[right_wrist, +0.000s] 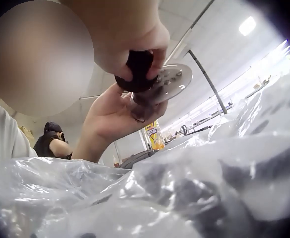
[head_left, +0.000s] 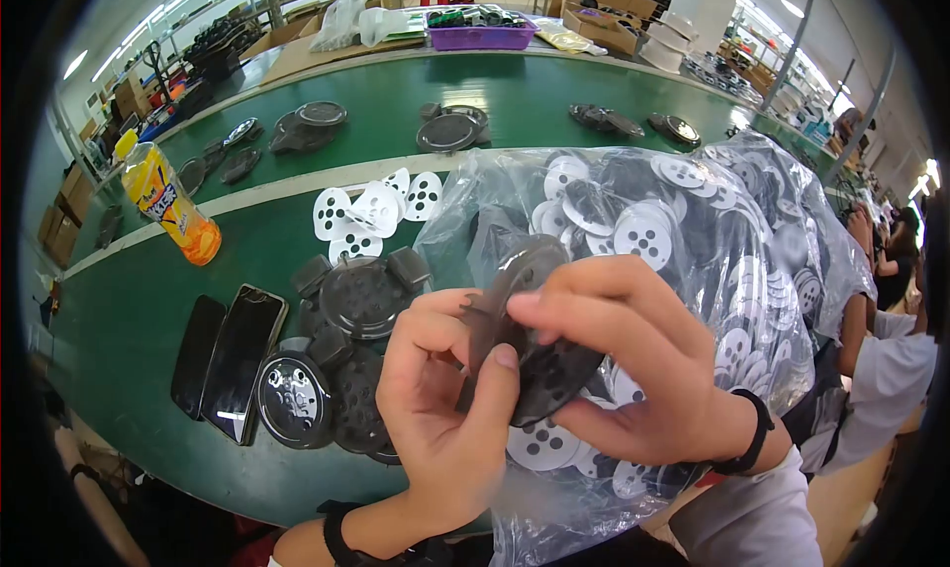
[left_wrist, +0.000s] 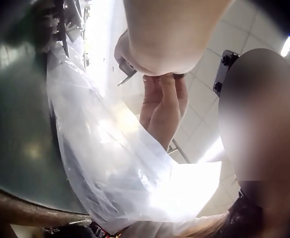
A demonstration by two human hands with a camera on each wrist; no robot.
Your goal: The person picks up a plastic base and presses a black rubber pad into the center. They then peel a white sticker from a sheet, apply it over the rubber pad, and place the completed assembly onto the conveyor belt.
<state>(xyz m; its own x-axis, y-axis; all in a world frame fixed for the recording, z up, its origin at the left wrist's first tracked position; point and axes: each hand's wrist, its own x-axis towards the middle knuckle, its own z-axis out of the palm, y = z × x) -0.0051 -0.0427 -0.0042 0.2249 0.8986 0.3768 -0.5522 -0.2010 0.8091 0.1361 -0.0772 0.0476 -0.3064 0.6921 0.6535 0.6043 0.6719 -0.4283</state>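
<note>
Both hands are raised over the near edge of a clear plastic bag [head_left: 772,211] holding many white discs with black dots. Between them is a dark round part [head_left: 554,379] with a translucent rim. My left hand [head_left: 440,399] grips its left side, thumb against the face. My right hand [head_left: 643,359] pinches it from the right with thumb and fingers. The right wrist view shows the translucent disc [right_wrist: 177,82] tilted between the left hand [right_wrist: 110,114] and right hand [right_wrist: 135,49]. In the left wrist view the part is mostly hidden behind the hands.
Left of the hands lie several dark round parts [head_left: 361,300], two phones [head_left: 242,359] and a drink bottle [head_left: 168,201]. Loose white discs [head_left: 376,209] lie behind. More dark parts [head_left: 447,132] sit on the green belt, with a purple crate [head_left: 480,38] beyond.
</note>
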